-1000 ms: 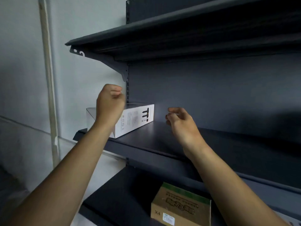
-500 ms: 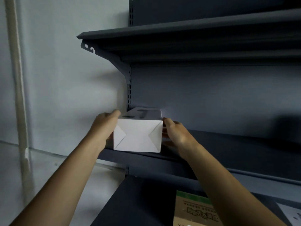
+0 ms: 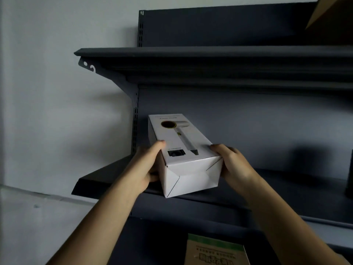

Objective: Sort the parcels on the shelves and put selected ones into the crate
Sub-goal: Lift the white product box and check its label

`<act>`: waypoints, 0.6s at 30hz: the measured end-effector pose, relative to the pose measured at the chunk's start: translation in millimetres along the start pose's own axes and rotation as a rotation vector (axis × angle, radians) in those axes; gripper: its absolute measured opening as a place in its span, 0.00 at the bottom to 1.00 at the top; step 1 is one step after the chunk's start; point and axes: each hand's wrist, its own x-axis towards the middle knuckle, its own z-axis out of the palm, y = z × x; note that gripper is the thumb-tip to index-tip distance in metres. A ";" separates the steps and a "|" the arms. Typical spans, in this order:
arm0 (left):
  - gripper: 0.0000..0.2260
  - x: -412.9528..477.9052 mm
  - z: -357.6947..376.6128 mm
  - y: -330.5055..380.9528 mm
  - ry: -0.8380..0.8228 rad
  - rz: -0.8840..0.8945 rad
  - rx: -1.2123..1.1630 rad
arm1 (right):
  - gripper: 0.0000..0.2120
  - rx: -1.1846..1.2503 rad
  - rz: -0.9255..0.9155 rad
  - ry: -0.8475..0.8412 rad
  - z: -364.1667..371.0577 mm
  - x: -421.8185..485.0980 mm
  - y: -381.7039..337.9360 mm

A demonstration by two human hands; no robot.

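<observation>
A long white box (image 3: 183, 150) with a hair dryer pictured on its top face is held end-on toward me, tilted up, its near end over the front edge of the dark middle shelf (image 3: 107, 178). My left hand (image 3: 147, 167) grips its left side, thumb on the top face. My right hand (image 3: 231, 165) grips its right side. No crate is in view.
A dark upper shelf (image 3: 210, 54) hangs above the box. A brown carton corner (image 3: 332, 14) shows at the top right. A brown carton with a green stripe (image 3: 215, 249) sits on the lower shelf. A dark object (image 3: 349, 175) stands at the far right. A pale wall lies to the left.
Both hands closed on the white box, turned it end-on and have drawn it toward me off the shelf, tilting it so its printed top face shows.
</observation>
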 end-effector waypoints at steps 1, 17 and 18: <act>0.14 -2.3 6.1 -1.2 -0.024 0.004 -0.037 | 0.10 -0.007 -0.023 0.016 -6.7 -2.1 -0.9; 0.26 -20.6 71.5 -26.0 -0.043 0.153 -0.210 | 0.12 -0.152 -0.117 0.055 -74.2 -21.6 -7.5; 0.26 -22.1 74.8 -26.5 -0.038 0.175 -0.209 | 0.11 -0.181 -0.126 0.078 -75.1 -21.8 -8.2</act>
